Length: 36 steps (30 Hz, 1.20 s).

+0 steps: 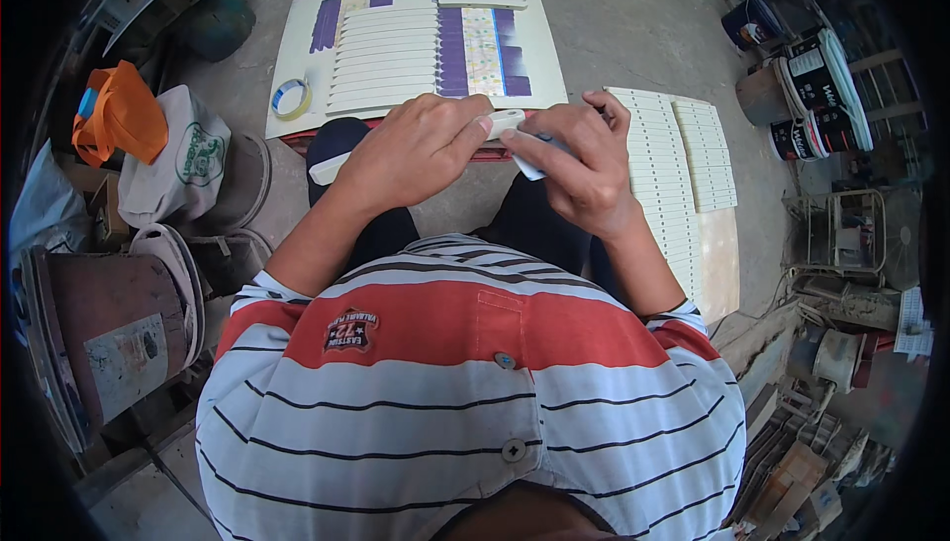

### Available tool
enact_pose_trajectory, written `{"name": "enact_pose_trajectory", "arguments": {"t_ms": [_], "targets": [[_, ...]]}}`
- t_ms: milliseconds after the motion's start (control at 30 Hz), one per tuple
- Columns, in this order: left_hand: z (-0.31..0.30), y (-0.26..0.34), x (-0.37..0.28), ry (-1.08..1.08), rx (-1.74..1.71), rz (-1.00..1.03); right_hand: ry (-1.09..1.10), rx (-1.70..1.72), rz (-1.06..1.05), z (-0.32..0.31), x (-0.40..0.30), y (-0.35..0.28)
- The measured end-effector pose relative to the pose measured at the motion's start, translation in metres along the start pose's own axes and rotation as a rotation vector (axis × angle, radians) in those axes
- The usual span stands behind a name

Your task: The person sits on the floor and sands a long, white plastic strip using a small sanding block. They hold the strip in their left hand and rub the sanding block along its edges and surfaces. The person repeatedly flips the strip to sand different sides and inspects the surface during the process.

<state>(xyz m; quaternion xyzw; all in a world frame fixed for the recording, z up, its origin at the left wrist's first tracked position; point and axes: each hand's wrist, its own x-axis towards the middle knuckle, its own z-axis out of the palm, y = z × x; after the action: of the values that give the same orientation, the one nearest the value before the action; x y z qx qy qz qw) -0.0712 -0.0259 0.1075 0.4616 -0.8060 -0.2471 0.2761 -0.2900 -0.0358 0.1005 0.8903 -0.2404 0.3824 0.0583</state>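
Note:
My left hand (419,149) grips a long white slat (330,168); its rounded, holed end shows past my fingertips. At that end, the fingers of my right hand (582,162) hold a thin pale piece like card or film (528,168), partly hidden by the fingers. Whether this piece touches the slat cannot be told. Beyond my hands is a pale board (548,69) bearing a row of white slats (382,58). Purple paint (450,55) and a patterned strip (482,55) run along their right side. A roll of yellowish tape (306,101) lies on the board's left corner.
At right, rows of white slats with dark holes (657,162) lie on a board (720,259). Paint buckets (816,88) and a metal rack (839,233) stand farther right. At left are an orange bag (126,114), a cream bag (171,162) and a brown bin (115,311).

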Motion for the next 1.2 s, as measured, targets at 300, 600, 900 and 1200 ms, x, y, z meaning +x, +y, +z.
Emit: {"name": "enact_pose_trajectory", "arguments": {"t_ms": [300, 600, 900, 1200], "targets": [[-0.001, 0.001, 0.003, -0.088, 0.027, -0.093, -0.040, -0.145, -0.001, -0.003, -0.004, 0.009], [0.005, 0.003, 0.001, 0.065, 0.007, 0.032, -0.026, -0.107, 0.024, 0.000, -0.006, 0.009], [0.006, -0.004, 0.002, 0.041, -0.076, 0.088, 0.026, 0.013, 0.075, 0.001, -0.009, 0.011], [0.005, -0.005, 0.004, -0.015, -0.222, 0.053, 0.062, 0.068, 0.146, 0.002, -0.013, 0.020]]}}
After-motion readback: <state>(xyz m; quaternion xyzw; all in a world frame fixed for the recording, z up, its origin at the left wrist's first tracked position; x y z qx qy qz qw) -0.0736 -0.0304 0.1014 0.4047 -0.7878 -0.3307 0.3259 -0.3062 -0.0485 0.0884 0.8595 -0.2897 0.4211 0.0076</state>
